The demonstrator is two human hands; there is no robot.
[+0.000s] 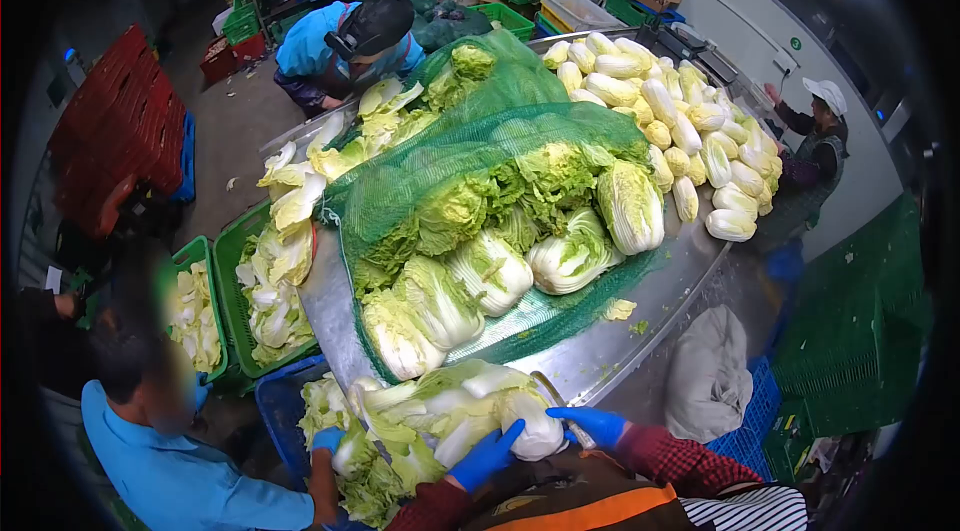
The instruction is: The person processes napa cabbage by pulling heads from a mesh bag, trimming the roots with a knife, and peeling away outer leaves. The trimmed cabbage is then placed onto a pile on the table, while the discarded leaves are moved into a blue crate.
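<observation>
At the front edge of the metal table, my left hand point(488, 455), in a blue glove, grips the near side of a trimmed napa cabbage point(537, 425). To its right, my right hand point(598, 424), also gloved in blue, is closed on what looks like a knife; a curved metal edge point(548, 389) shows just above the cabbage. Loose outer leaves point(440, 421) lie heaped left of my left hand. Beyond them, several whole cabbages point(490, 271) rest in rows on an opened green mesh bag point(440, 156).
A co-worker in light blue point(190, 471) reaches into the leaves from the left. Another bends over the far side point(320, 46); a person in a white cap point(825, 131) stands right. Green crates of leaves point(228, 271), peeled cabbages point(690, 121) and a white sack point(708, 376) surround the bag.
</observation>
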